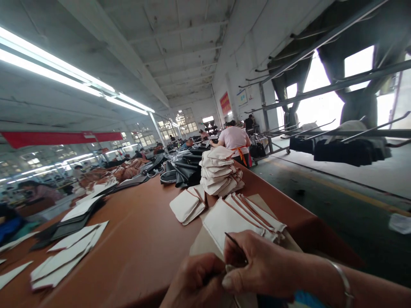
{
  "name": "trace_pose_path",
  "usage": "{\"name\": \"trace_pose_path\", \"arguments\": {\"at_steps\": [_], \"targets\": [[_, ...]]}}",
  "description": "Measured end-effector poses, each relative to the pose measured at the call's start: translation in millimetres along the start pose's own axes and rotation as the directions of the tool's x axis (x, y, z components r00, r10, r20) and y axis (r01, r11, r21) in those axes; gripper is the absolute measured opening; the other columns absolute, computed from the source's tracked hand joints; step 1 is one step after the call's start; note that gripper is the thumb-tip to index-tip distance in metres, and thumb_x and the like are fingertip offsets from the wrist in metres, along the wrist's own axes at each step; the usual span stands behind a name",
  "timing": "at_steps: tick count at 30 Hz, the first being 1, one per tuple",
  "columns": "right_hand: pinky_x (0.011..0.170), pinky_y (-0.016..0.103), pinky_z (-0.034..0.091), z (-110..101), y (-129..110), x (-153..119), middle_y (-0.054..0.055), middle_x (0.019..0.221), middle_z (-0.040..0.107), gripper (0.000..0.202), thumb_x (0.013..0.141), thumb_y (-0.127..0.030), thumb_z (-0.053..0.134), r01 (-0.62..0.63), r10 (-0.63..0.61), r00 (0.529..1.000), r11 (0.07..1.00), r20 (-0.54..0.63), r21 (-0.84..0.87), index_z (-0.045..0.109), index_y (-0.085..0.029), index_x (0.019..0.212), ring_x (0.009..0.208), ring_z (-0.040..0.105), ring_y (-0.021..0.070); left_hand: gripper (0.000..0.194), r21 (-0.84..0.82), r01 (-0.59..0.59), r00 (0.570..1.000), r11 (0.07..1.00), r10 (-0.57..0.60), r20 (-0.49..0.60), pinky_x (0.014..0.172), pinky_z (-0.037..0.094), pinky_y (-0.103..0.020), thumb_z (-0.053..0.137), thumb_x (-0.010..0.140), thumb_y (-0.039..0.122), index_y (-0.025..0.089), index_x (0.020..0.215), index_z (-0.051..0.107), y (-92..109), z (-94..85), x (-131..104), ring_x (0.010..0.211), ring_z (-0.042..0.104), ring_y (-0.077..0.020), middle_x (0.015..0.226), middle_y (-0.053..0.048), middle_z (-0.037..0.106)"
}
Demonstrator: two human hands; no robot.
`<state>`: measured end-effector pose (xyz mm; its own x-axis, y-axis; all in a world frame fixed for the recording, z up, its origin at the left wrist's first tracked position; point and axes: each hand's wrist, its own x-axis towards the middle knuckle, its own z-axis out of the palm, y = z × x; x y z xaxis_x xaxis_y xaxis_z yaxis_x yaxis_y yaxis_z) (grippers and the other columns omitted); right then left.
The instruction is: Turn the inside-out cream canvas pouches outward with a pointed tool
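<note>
Brown tabletop (135,239); both hands' fingers (236,279) pinched, pale piece (230,268) between.

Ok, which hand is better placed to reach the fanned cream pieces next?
Right, I'd say: the right hand is close by the fanned cream pieces, while the left hand is lower and farther off. Caveat: the right grips a thin dark item.

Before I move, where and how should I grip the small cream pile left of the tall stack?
I'd pinch the small cream pile at its left edge, coming from the left: it lies flat, bare brown tabletop borders that edge, and the tall stack crowds its right.
</note>
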<state>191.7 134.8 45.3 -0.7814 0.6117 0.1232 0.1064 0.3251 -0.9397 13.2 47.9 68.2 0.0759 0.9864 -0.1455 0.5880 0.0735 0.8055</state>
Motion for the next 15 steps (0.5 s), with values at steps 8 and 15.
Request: {"name": "trace_pose_path", "arguments": {"at_steps": [8,15], "targets": [[0.049,0.018,0.033,9.2,6.3,-0.2,-0.004,0.061,0.062,0.006,0.067,-0.014,0.059,-0.043,0.032,0.993,0.995,-0.114,-0.093,0.061,-0.014,0.072,0.057,0.049,0.0094,0.026,-0.067,-0.023,1.0,0.998,0.023,0.004,0.061,0.029,-0.026,0.054,0.074,0.039,0.014,0.071,0.057,-11.6,3.3,14.3,0.068,0.038,-0.0135,0.067,0.002,0.044],[0.05,0.02,0.031,22.7,32.0,-4.8,-0.004,0.062,0.056,0.003,0.069,-0.014,0.062,0.027,-0.043,0.98,0.996,-0.194,-0.083,0.06,-0.015,0.071,0.058,0.046,0.0095,0.031,-0.148,0.041,0.999,0.988,-0.044,-0.017,0.052,0.023,-0.025,0.057,0.078,0.046,0.015,0.074,0.058,-38.6,19.3,14.9,0.057,0.035,-0.0106,0.061,0.004,0.043]]}}
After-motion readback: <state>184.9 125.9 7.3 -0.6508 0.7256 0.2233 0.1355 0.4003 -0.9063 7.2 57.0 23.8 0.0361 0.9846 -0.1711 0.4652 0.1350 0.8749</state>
